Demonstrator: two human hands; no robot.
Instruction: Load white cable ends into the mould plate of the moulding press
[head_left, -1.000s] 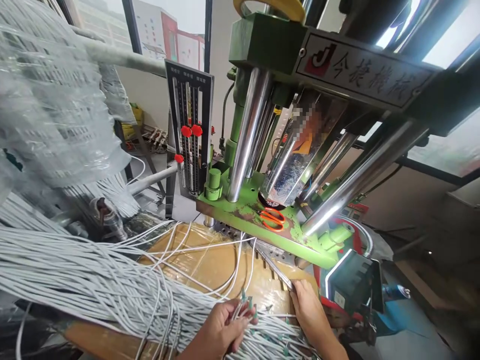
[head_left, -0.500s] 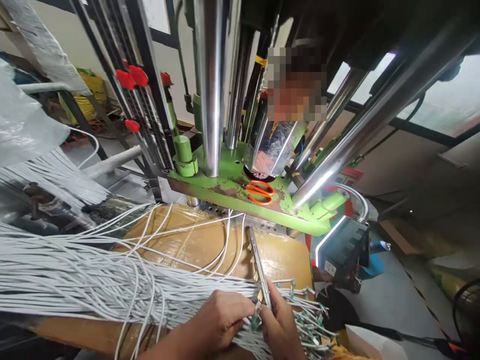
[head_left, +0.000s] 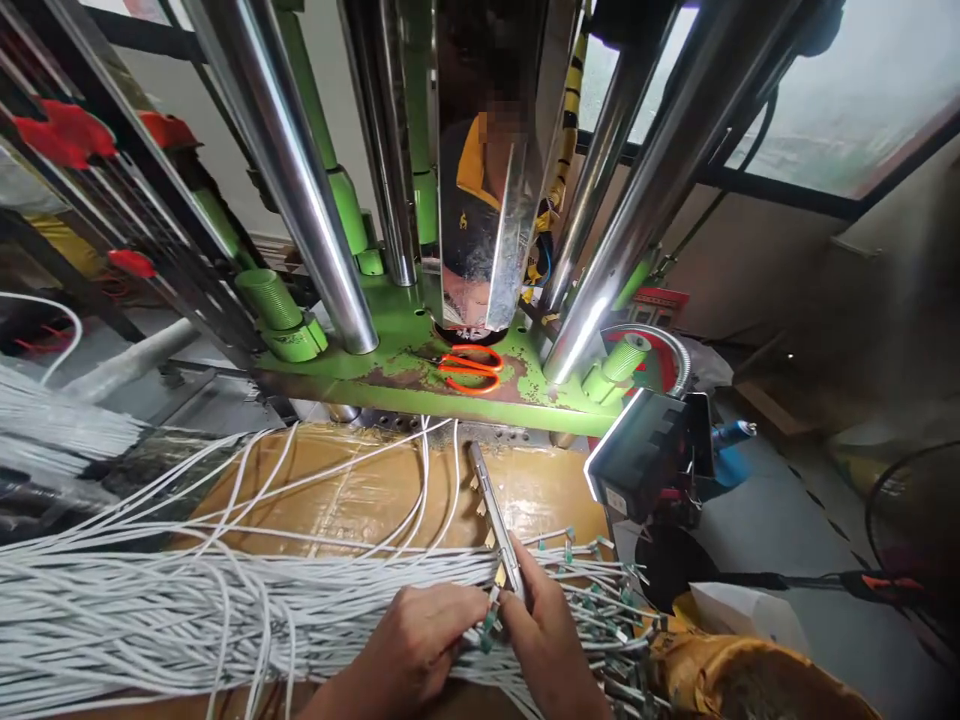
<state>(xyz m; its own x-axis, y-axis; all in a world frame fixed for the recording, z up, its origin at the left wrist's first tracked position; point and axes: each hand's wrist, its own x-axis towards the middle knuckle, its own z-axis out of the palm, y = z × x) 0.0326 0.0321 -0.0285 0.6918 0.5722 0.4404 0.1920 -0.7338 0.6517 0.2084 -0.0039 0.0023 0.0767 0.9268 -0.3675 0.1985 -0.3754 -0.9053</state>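
Note:
My right hand (head_left: 547, 640) grips the near end of a narrow metal bar (head_left: 495, 520), which slants away over the brown work surface. Several small brass-coloured pieces (head_left: 490, 540) stick out along the bar's left edge. My left hand (head_left: 424, 635) is closed in a pinch at the bar's near end, on a small cable connector (head_left: 494, 594) with a green part (head_left: 488, 625) below the fingertips. How the connector meets the bar is hidden by the fingers. Under both hands lies a thick bundle of white cables (head_left: 337, 590), many with green-tipped ends (head_left: 592, 590) at the right.
Beyond the brown surface (head_left: 360, 490) stands a green press plate (head_left: 375, 385) between steel columns (head_left: 300, 190). Orange-handled scissors (head_left: 472, 368) rest on it. A dark box with a lit edge (head_left: 637, 455) is at right. A mirror-like panel (head_left: 476, 220) reflects a person.
The view has turned slightly right, so the press and cables appear farther left. Both hands keep their hold at the bar's near end, with little visible movement against it.

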